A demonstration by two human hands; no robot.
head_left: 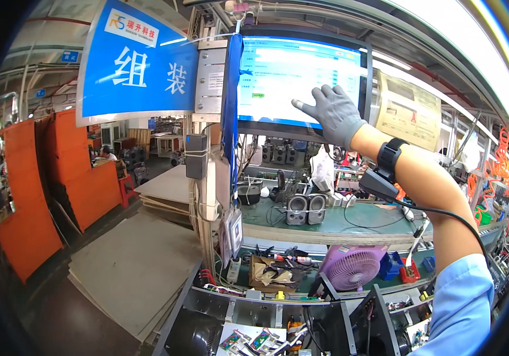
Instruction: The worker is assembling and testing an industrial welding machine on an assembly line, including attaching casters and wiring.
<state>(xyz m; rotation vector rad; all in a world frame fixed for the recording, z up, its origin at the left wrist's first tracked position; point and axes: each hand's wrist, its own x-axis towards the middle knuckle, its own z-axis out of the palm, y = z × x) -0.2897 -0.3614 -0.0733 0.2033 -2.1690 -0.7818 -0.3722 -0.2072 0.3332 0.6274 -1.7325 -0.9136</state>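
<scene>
The right hand [334,113], wearing a grey knit glove, is pressing its index fingers [303,107] against the bright rectangular touchscreen monitor [284,77]; below the monitor, a pink round fan [352,267] is sitting.

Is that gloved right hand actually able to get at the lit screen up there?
Yes, it looks so. The gloved right hand is raised with its forefinger at the face of the lit screen, seemingly touching it. Nothing stands between hand and screen.

I see a bright rectangular touchscreen [293,80] mounted overhead, a blue hanging sign [138,62] with white characters to its left, and a tan poster [407,113] to its right.
</scene>
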